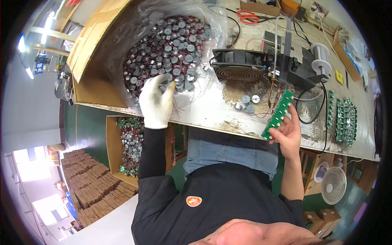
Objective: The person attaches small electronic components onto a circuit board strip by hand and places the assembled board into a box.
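Note:
My left hand (157, 102), in a white glove, is at the near edge of a heap of small round silver motors with thin red and dark wires (171, 49). Its thumb and forefinger curl round one motor (169, 77), and loose wires dangle beside the thumb. My bare right hand (288, 132) grips a long green circuit board (278, 115) by its lower end, tilted over the table's front edge. Left of the board, several loose motors (246, 104) lie on the worn white tabletop (200, 108).
A black fan (238, 65) stands beside a soldering rig (286, 61) with a wire spool (320, 59). Green boards (345, 121) are lined up at right. Red scissors (247, 17) lie at the back. Below the table sits a carton of wired parts (131, 147).

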`<state>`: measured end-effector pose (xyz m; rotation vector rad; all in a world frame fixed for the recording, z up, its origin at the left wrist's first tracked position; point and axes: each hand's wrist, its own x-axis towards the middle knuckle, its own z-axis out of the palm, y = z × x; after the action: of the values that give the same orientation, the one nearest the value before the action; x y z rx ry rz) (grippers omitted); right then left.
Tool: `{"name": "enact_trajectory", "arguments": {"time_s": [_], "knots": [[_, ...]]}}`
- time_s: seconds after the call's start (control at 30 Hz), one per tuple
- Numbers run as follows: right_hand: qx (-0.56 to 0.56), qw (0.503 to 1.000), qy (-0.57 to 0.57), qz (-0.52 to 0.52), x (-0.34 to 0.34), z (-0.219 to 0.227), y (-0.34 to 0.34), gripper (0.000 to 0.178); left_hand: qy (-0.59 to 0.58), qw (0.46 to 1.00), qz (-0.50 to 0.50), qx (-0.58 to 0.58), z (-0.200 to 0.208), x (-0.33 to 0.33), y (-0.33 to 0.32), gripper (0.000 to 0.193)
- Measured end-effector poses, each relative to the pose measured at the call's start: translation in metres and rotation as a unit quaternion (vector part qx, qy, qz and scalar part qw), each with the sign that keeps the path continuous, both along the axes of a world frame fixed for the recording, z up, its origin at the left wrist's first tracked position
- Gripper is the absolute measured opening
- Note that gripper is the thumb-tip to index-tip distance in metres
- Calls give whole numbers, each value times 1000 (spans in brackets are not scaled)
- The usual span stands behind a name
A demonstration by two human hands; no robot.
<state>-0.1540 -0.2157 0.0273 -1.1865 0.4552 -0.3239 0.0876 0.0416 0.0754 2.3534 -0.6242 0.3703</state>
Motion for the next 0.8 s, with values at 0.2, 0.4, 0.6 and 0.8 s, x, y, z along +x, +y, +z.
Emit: {"name": "enact_trajectory", "arguments": {"time_s": [0.2, 0.4, 0.6, 0.8], "knots": [[-2, 1000, -2, -7, 4, 1, 3, 86, -57, 987, -33, 145, -9, 35, -19, 25], [-9, 1000, -6, -7, 3, 2, 4, 86, -63, 977, -53, 196, -7, 51, -27, 9], [-7, 1000, 1, 0, 1, 2, 2, 87, 139, 975, -60, -161, -6, 55, -6, 21], [-11, 1000, -4, 9, 1, 2, 3, 93, 358, 813, -90, -450, 12, 7, -8, 21]]}}
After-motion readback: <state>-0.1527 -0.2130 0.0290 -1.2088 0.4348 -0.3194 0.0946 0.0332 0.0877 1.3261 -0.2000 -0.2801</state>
